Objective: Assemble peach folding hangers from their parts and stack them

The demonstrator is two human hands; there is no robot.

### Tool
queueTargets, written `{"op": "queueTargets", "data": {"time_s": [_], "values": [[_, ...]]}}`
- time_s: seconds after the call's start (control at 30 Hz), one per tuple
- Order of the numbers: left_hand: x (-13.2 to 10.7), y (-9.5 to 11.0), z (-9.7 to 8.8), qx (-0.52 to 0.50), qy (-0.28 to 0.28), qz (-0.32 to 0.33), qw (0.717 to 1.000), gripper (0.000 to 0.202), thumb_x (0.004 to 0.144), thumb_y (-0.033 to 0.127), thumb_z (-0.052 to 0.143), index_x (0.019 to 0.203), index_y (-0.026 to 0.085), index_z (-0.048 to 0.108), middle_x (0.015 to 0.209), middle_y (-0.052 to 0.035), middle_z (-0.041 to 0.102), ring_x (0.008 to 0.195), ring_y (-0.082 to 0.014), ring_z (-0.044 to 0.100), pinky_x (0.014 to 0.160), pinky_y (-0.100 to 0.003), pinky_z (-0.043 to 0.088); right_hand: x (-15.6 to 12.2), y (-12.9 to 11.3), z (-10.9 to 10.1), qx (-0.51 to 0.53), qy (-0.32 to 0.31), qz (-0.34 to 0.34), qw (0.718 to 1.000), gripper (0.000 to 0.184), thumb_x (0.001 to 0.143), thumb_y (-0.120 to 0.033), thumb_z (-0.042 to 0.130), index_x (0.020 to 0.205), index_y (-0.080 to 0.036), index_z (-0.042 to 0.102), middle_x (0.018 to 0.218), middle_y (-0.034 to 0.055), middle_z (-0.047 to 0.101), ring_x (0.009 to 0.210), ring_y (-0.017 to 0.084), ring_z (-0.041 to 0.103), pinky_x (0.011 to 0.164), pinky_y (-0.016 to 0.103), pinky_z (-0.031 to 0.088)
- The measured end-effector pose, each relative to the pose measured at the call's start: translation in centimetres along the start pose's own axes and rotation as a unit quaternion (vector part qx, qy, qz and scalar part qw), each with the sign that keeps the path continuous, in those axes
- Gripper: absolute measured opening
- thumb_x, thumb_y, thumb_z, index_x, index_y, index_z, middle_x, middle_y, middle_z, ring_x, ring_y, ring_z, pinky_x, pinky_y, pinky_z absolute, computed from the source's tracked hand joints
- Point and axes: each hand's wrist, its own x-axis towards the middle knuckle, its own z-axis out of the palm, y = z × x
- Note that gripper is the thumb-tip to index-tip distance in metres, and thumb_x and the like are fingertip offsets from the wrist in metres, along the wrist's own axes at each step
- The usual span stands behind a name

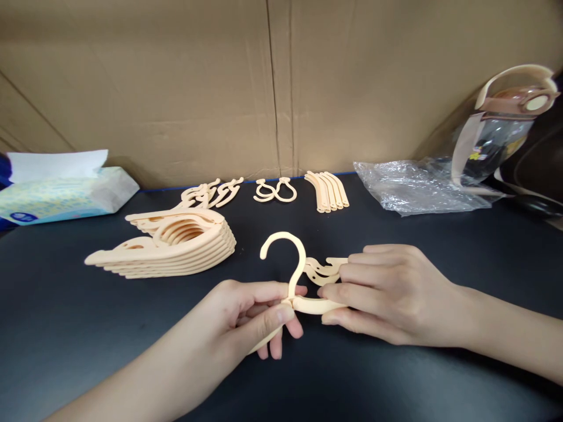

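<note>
A cream plastic clothes hanger (300,261) is held between both hands above the dark table, its hook pointing up and curling left. My left hand (253,319) pinches it at the joint below the hook, thumb on the near side. Fingers of my right hand (387,296) are closed round the right arm of the hanger, hiding its end. Just behind my right fingers lie flat cream notched pieces (325,271), partly covered by that hand. To the left of my hands, a stack of folded cream hangers (193,252) rests on the table.
Along the back lie loose cream arm pieces (211,193), two hooks (285,190) and several curved bars (328,190). A tissue pack (70,190) sits at the left. Clear plastic wrap (422,187) and a drinking bottle (497,138) are at the right, before a cardboard wall (176,88).
</note>
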Motion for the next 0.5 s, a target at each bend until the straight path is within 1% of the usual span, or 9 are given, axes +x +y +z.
{"op": "queueTargets", "data": {"time_s": [0.13,0.3,0.43,0.5], "values": [[0.2,0.0,0.0,-0.001,0.003,0.004,1.000,0.039,0.096,0.051,0.052,0.095,0.019,0.075,0.079,-0.0027,0.069,0.064,-0.0126,0.060,0.059,-0.021,0.048,0.0,0.1,0.0,-0.001,-0.003,-0.006,1.000,0.033,0.107,-0.032,0.045,0.088,-0.017,0.068,0.068,-0.0029,0.064,0.058,0.010,0.051,0.056,0.029,0.032],[0.5,0.2,0.3,-0.015,0.006,0.009,1.000,0.037,0.094,0.050,0.054,0.085,0.019,0.071,0.075,-0.0013,0.067,0.061,-0.0117,0.058,0.058,-0.019,0.047,0.0,0.2,-0.1,0.002,-0.004,-0.003,1.000,0.035,0.107,-0.032,0.044,0.088,-0.017,0.069,0.068,-0.0026,0.064,0.058,0.011,0.050,0.056,0.029,0.033],[0.5,0.4,0.9,-0.023,0.034,0.024,0.999,0.034,0.091,0.049,0.055,0.082,0.019,0.068,0.071,0.0006,0.065,0.054,-0.0106,0.054,0.053,-0.020,0.045,0.0,0.2,0.0,-0.010,-0.004,-0.013,1.000,0.033,0.106,-0.033,0.045,0.089,-0.017,0.069,0.069,-0.0023,0.063,0.059,0.012,0.049,0.056,0.029,0.032],[0.4,0.6,1.0,-0.023,0.043,0.018,0.999,0.032,0.090,0.047,0.056,0.080,0.019,0.067,0.071,0.0009,0.065,0.055,-0.0110,0.055,0.054,-0.020,0.045,0.1,0.2,0.0,-0.019,-0.006,-0.018,1.000,0.032,0.107,-0.033,0.044,0.091,-0.017,0.068,0.068,-0.0024,0.062,0.059,0.012,0.049,0.056,0.029,0.030]]}}
